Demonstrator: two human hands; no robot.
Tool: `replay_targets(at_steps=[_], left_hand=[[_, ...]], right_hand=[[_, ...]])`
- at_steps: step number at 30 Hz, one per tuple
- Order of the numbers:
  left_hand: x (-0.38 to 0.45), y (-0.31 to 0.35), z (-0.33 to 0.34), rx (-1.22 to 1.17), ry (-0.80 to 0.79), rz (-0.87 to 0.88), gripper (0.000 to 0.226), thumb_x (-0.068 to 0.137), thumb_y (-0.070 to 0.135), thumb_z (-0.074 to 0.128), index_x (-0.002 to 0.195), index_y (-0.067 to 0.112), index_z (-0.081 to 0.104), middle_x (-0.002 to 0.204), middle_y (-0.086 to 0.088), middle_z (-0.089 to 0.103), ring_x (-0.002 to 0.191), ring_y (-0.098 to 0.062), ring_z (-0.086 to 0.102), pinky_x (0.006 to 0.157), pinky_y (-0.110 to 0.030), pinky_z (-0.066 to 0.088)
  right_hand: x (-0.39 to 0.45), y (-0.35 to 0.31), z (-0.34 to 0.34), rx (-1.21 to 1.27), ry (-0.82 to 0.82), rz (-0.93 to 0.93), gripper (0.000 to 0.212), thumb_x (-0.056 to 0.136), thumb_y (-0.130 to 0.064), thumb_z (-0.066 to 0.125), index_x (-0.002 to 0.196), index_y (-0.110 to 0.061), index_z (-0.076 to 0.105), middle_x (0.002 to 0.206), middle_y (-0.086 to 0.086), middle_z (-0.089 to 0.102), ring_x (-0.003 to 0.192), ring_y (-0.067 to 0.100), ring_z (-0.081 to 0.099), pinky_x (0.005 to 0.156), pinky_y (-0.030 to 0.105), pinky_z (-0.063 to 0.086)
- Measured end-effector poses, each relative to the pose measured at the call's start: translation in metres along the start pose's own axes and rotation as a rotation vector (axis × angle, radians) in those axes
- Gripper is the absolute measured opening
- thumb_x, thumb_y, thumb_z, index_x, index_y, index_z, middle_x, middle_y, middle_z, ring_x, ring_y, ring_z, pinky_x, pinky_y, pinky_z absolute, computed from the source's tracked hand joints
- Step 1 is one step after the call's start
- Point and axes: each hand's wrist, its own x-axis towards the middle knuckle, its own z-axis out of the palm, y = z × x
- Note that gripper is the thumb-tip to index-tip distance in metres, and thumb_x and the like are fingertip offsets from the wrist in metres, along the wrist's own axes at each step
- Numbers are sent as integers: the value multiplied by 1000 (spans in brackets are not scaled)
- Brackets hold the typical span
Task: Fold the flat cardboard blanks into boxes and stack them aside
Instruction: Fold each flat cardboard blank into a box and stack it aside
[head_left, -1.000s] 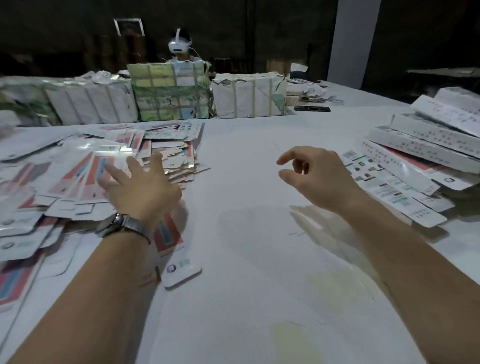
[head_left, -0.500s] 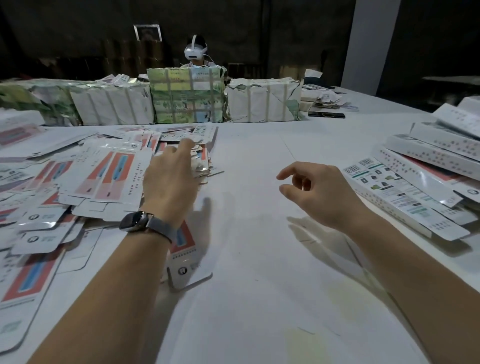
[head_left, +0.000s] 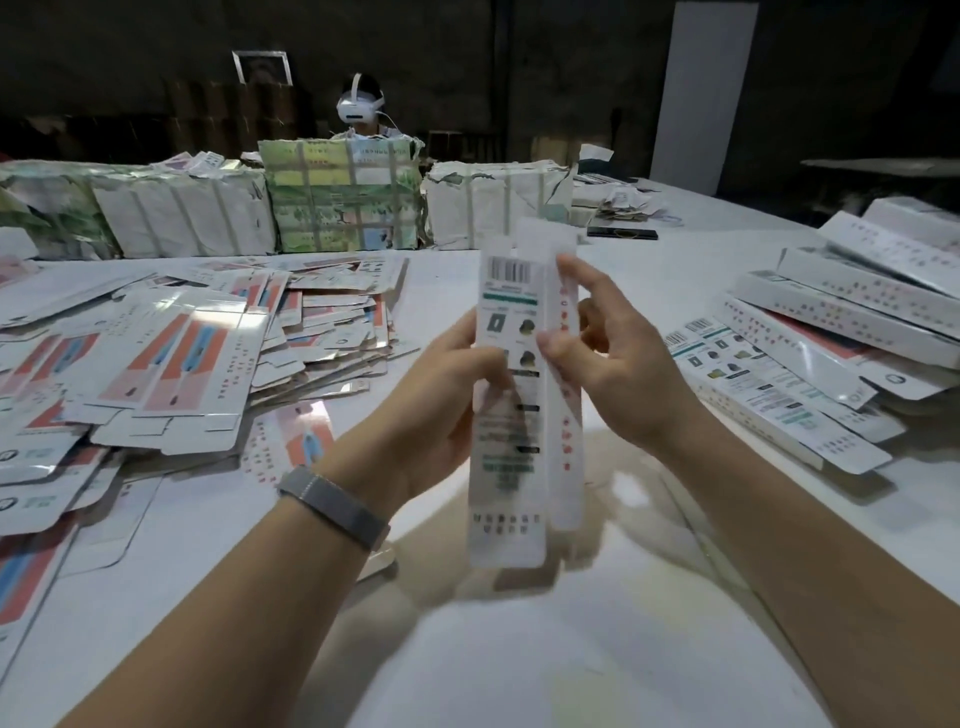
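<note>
We hold the light, springy cardboard blank (head_left: 511, 395) upright above the table (head_left: 467, 649), left hand (head_left: 441, 410) gripping one long edge, right hand (head_left: 613, 364) seemingly pinching the other, best handled along its creases.

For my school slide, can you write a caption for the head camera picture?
Both hands, left hand and right hand, hold a cardboard blank upright above the white table.
</note>
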Motion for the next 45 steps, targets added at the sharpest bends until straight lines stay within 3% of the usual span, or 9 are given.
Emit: replay_targets(at_steps=[7, 11, 16, 19, 22, 26, 32, 39, 45], left_hand=[[0, -16, 11, -149, -25, -73, 37, 106, 37, 36, 135, 34, 58, 109, -6, 75, 89, -21, 74, 70, -39, 61], [1, -15, 8, -192, -29, -96, 68, 102, 63, 19, 94, 35, 81, 95, -8, 78, 80, -24, 76, 62, -35, 61], [2, -18, 6, -164, -53, -56, 61, 105, 57, 21, 110, 29, 74, 93, -10, 76, 78, -29, 73, 66, -38, 61], [2, -19, 6, -124, -73, -26, 55, 106, 56, 22, 116, 29, 69, 93, -13, 74, 80, -32, 72, 68, -38, 60], [1, -19, 7, -49, -66, -22, 55, 105, 57, 21, 118, 30, 66, 96, -16, 75, 81, -32, 72, 68, -38, 61], [0, -19, 9, 39, -92, -43, 62, 104, 61, 17, 121, 23, 64, 101, -19, 73, 85, -35, 70, 76, -40, 59], [-2, -17, 14, 57, -164, -61, 65, 103, 61, 19, 128, 16, 58, 100, -19, 64, 85, -33, 62, 79, -39, 56], [-7, -10, 14, 103, -227, -158, 65, 102, 61, 21, 130, 13, 55, 100, -20, 64, 83, -35, 60, 79, -41, 54], [-9, -7, 13, 125, -256, -213, 65, 101, 64, 23, 130, 17, 57, 100, -19, 69, 84, -36, 64, 81, -44, 56]], right_hand=[[-1, 2, 0, -67, -93, -22, 71, 87, -36, 51, 149, -49, 20, 92, -28, 64, 80, -2, 67, 62, 11, 51], [0, 5, -1, -99, -138, 23, 69, 86, -43, 52, 145, -55, 20, 89, -36, 63, 76, -1, 68, 56, 18, 55], [1, 4, 0, -236, -15, -41, 54, 89, -49, 53, 142, -48, 41, 100, -15, 58, 75, 1, 57, 63, 21, 51], [2, 2, -2, -205, 86, -37, 39, 96, -38, 61, 134, -43, 56, 94, -4, 49, 80, 10, 51, 67, 34, 56], [4, -2, -1, -16, 91, 23, 27, 95, -32, 64, 122, -37, 64, 97, -1, 46, 84, 14, 52, 53, 16, 51], [6, -6, -6, -96, 99, 19, 8, 94, -36, 64, 101, -36, 58, 82, 0, 50, 69, 3, 50, 55, 11, 42], [7, -12, -14, -334, 88, -9, 23, 101, -47, 47, 96, -25, 47, 81, -9, 54, 77, 6, 52, 62, 25, 37], [10, -13, -34, -398, -142, 97, 29, 101, -51, 40, 83, -28, 44, 84, -13, 58, 74, -4, 52, 60, 16, 36], [11, -18, -47, -309, -203, 132, 32, 100, -47, 46, 87, -20, 56, 95, 6, 67, 94, 27, 60, 85, 49, 49]])
